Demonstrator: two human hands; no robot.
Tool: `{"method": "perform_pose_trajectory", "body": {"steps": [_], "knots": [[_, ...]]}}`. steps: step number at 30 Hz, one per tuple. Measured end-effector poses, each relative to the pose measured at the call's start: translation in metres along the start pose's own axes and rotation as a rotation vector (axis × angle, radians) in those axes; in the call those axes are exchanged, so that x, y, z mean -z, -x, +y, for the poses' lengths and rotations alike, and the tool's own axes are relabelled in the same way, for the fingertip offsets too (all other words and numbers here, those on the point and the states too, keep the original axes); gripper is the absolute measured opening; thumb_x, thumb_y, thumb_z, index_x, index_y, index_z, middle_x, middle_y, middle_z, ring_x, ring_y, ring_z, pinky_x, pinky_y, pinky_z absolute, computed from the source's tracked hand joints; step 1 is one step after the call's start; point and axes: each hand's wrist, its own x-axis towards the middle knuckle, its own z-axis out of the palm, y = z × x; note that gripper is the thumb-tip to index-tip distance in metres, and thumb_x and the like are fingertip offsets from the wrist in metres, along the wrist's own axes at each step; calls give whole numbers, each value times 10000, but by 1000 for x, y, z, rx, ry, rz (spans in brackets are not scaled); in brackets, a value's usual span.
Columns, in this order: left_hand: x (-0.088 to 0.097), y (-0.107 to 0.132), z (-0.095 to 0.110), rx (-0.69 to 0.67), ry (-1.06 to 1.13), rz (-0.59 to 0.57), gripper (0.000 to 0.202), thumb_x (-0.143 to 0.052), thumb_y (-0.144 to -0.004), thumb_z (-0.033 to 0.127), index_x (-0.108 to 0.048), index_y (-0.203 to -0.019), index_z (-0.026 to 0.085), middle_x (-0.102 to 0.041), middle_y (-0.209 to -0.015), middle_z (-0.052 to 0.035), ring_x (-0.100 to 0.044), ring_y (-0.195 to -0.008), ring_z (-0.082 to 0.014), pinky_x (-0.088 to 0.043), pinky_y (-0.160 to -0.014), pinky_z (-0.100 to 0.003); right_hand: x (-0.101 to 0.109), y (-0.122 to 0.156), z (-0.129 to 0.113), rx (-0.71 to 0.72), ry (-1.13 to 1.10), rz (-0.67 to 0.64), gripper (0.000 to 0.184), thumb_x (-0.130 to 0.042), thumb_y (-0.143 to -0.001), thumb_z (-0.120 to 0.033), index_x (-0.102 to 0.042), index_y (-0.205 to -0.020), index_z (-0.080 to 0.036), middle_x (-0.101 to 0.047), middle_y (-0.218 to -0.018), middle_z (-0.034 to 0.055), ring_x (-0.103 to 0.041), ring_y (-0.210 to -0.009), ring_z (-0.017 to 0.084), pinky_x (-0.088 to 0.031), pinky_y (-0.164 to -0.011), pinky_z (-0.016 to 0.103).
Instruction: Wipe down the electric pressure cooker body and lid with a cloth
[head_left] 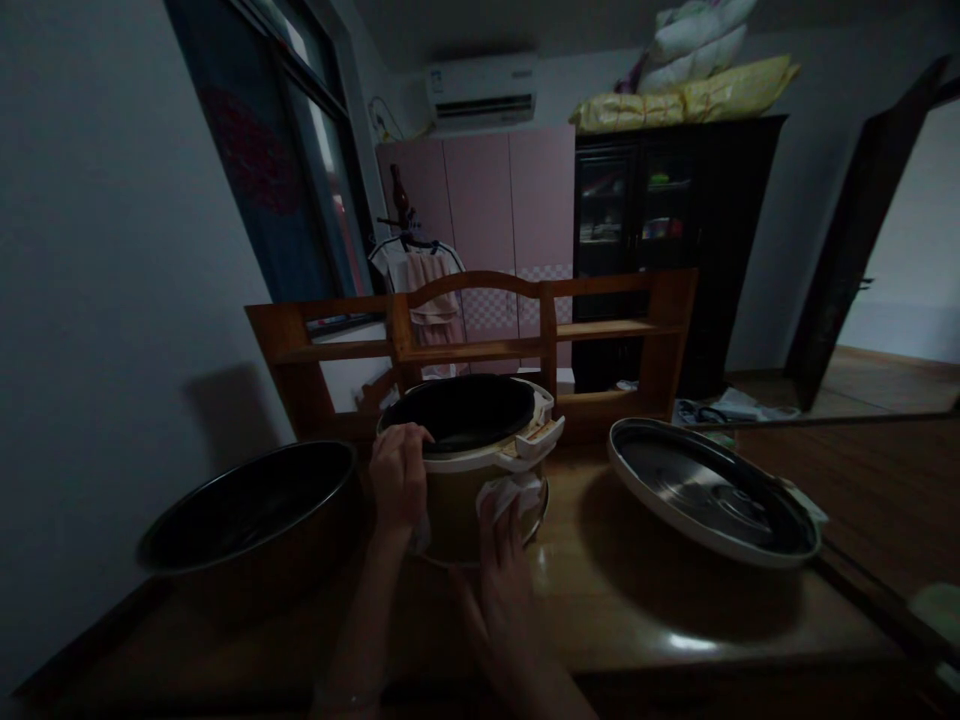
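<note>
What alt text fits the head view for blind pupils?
A person's right hand holds a white cloth against the front of an open cooker while the left hand touches its rim. A dark pot sits to the left and an upturned lid to the right, on a wooden table.

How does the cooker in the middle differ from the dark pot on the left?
The cooker is pale-rimmed with a jutting bracket; the dark pot has a thin, plain edge. The left hand and right hand are at the cooker; neither touches the dark pot. Both are round, open-topped and dark inside.
</note>
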Motion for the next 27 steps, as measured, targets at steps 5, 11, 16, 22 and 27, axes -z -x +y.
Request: {"method": "perform_pose_trajectory", "body": {"steps": [5,11,16,22,27], "knots": [[1,1,2,0,15,11,438,-268,-1039,381,-571,-763,225,-601,-816,-33,-553,-856,-206,-380,-879,-365,-12,15,18,-60,11,1,810,-459,-1010,-266,83,-1610,-251,197,-1661,52,110,-1522,368,-225,-1203,651],[0,1,3,19,17,15,433,-257,-1040,401,-542,-761,231,-586,-809,-34,-541,-847,-213,-374,-855,-370,22,-21,11,-64,21,154,878,-483,-1016,-436,132,-1600,-207,104,-1679,76,71,-1538,343,-174,-1226,636],[2,2,3,32,39,-1,507,-169,-1043,439,-546,-768,240,-589,-822,-38,-535,-873,-224,-371,-867,-373,6,5,14,29,75,39,873,-538,-985,-452,31,-1619,-260,44,-1688,51,9,-1541,367,-236,-1212,632],[3,4,2,19,41,-13,524,-153,-1037,442,-568,-786,242,-582,-829,-45,-536,-872,-226,-388,-856,-377,2,16,40,-134,-27,65,836,-467,-1021,-427,86,-1611,-216,10,-1687,92,-39,-1546,336,-229,-1218,616],[8,2,10,63,156,-2,516,-237,-1035,449,-624,-776,225,-649,-883,-44,-594,-936,-212,-413,-948,-376,39,-21,32,-159,-86,90,804,-432,-1036,-461,65,-1613,-203,-44,-1686,98,-73,-1550,289,-201,-1238,562]]}}
